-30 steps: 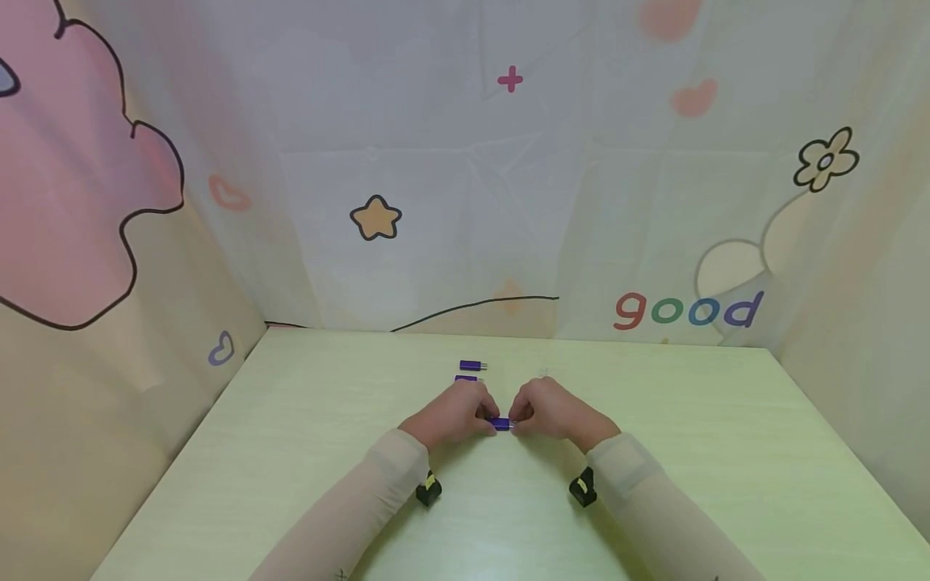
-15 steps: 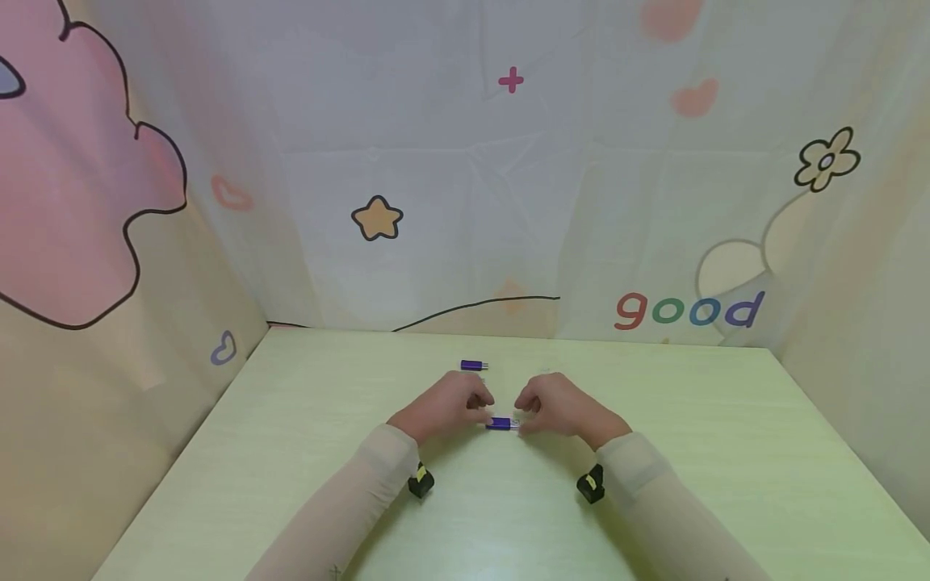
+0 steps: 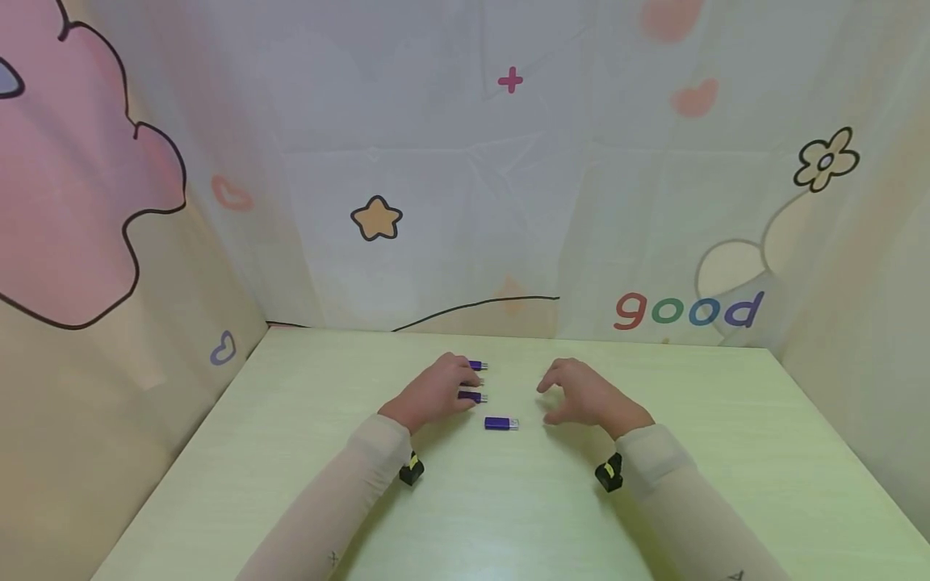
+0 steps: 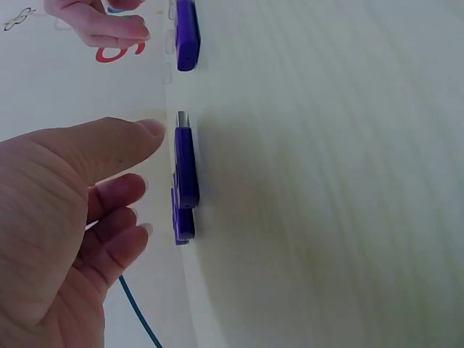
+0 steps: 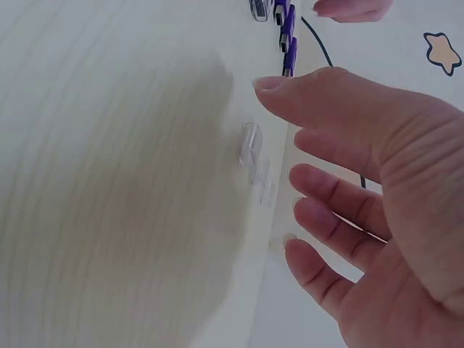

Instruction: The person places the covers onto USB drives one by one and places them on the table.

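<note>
A purple USB flash drive (image 3: 497, 424) with a clear cap over its plug lies on the table in front of the hands. My left hand (image 3: 436, 387) has moved over a row of uncapped purple drives; its thumb comes close to the nearest drive (image 4: 186, 167), and nothing shows in its grasp. Behind it in the row is a far drive (image 3: 476, 365), partly covered by the fingers. My right hand (image 3: 584, 395) hovers with fingers spread and loosely bent. Near it, the right wrist view shows several clear plastic caps (image 5: 250, 143) in a line.
The pale wood-look table (image 3: 501, 524) runs back to a printed curtain (image 3: 450, 161) with a star and the word "good". Curtain also hangs on both sides. Each wrist carries a small black camera mount (image 3: 411, 469).
Both hands have let go of the capped flash drive, which stays on the table. My left hand has moved left and back to the drives, my right hand right and slightly back.
</note>
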A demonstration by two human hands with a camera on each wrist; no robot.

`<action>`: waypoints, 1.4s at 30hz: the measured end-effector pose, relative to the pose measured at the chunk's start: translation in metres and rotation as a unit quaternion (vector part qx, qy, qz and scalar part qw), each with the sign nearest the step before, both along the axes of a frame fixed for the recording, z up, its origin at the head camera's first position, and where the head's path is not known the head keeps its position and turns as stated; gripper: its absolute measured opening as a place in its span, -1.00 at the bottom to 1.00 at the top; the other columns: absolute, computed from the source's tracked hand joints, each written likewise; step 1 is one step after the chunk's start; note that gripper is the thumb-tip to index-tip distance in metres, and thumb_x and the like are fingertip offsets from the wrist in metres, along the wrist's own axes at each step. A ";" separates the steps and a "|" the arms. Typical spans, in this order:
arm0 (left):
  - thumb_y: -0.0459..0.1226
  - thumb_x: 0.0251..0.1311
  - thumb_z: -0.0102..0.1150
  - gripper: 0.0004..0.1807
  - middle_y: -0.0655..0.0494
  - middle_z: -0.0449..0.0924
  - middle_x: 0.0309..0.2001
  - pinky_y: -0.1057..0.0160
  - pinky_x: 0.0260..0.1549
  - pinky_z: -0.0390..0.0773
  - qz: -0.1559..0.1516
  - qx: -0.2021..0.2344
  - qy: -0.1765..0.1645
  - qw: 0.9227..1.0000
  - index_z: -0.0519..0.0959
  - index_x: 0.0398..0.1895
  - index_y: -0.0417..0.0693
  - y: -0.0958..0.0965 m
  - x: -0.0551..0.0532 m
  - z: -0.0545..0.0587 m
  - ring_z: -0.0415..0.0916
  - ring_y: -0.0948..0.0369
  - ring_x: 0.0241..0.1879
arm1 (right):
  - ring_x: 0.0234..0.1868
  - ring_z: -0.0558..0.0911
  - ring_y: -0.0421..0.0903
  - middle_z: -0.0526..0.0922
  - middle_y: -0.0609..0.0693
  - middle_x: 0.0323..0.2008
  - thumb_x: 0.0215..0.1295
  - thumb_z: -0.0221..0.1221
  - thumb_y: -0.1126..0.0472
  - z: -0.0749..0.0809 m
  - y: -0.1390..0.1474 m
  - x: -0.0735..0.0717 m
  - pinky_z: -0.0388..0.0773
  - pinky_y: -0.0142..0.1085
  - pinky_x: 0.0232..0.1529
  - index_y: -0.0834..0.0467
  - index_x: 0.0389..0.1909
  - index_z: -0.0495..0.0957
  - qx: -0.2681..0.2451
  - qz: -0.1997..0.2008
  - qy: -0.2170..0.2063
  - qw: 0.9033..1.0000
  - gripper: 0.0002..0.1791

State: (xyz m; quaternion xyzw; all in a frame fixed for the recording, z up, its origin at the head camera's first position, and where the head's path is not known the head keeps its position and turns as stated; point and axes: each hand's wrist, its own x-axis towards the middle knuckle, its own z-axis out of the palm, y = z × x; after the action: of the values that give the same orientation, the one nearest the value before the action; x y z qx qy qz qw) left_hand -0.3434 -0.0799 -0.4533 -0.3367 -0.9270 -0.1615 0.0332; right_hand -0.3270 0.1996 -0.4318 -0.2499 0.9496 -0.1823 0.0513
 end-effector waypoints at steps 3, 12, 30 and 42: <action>-0.23 0.19 0.46 -0.68 0.04 0.68 0.00 0.12 0.22 0.52 0.023 -0.025 -0.006 0.999 0.74 0.00 -0.12 0.001 0.000 0.000 0.50 0.08 0.07 | 0.13 0.62 0.11 0.71 0.07 0.00 0.05 0.55 0.17 -0.001 0.001 -0.002 0.55 0.03 0.25 0.15 -0.07 0.76 0.002 -0.020 -0.014 1.000 -0.61; -0.22 0.24 0.41 -0.68 0.08 0.68 0.02 0.17 0.27 0.51 0.044 -0.071 -0.011 0.996 0.73 0.03 -0.12 0.003 -0.005 -0.004 0.51 0.13 0.12 | -0.15 0.58 -0.06 0.73 0.02 -0.09 0.15 0.46 0.27 -0.003 0.001 -0.005 0.64 -0.10 0.06 0.17 -0.09 0.75 0.001 -0.052 -0.048 0.997 -0.72; -0.25 0.31 0.36 -0.89 0.18 0.65 -0.24 0.21 0.04 0.56 0.019 -0.073 -0.032 0.997 0.77 -0.19 -0.05 0.004 -0.009 -0.007 0.45 0.25 -0.20 | -0.23 0.54 -0.10 0.71 -0.08 -0.27 0.24 0.40 0.29 -0.007 0.000 -0.010 0.63 -0.18 -0.03 0.06 -0.26 0.77 0.024 -0.047 -0.072 0.996 -0.91; -0.22 0.30 0.38 -0.90 0.25 0.55 -0.47 0.35 -0.28 0.46 0.004 -0.077 -0.054 0.996 0.72 -0.38 0.02 0.002 -0.015 -0.007 0.38 0.30 -0.40 | -0.32 0.52 -0.11 0.63 -0.10 -0.43 0.22 0.37 0.32 -0.008 -0.001 -0.012 0.55 -0.26 -0.19 0.05 -0.43 0.72 0.023 -0.029 -0.064 0.997 -0.89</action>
State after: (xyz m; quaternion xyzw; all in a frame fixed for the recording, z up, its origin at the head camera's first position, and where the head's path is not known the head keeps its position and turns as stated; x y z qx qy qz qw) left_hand -0.3585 -0.0778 -0.4599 -0.3255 -0.9384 -0.1080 -0.0423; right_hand -0.3392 0.1981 -0.4402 -0.2088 0.9552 -0.1771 0.1127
